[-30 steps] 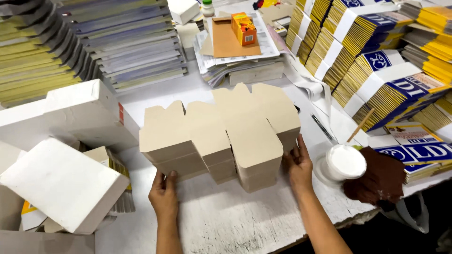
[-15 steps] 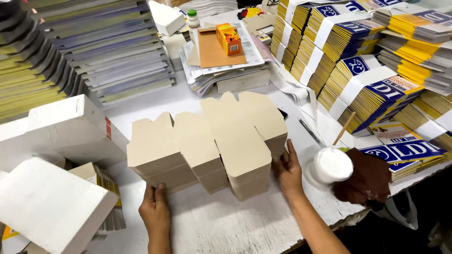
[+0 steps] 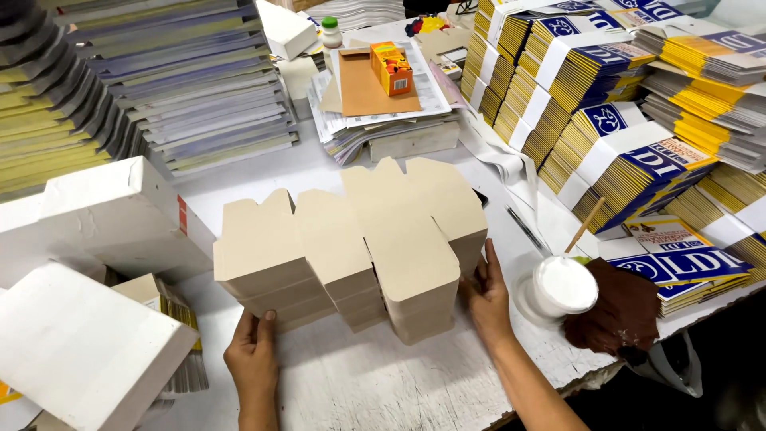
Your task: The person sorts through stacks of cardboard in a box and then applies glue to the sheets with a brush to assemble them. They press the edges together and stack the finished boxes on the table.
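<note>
On the white table [image 3: 383,391], you are working from biggest to smallest:
Table: it is carrying everything, its white top scuffed and bare in front of you.
Side stacks: bundles of yellow and blue booklets [image 3: 606,144] are piling up on your right, and slanted rows of flat printed sheets [image 3: 159,88] are leaning on your left.
White boxes: two white boxes [image 3: 104,215] are sitting at your left, near the stack.
Cardboard stack: the stack of flat brown box blanks [image 3: 351,247] is standing in the middle of the table, between your hands.
Left hand: your left hand [image 3: 254,351] is pressing flat, fingers together, against the stack's lower left edge.
Right hand: your right hand [image 3: 487,291] is pressing against its right side, fingers extended.
Cup: a white cup [image 3: 562,287] with a stick in it is sitting just beside your right hand.
</note>
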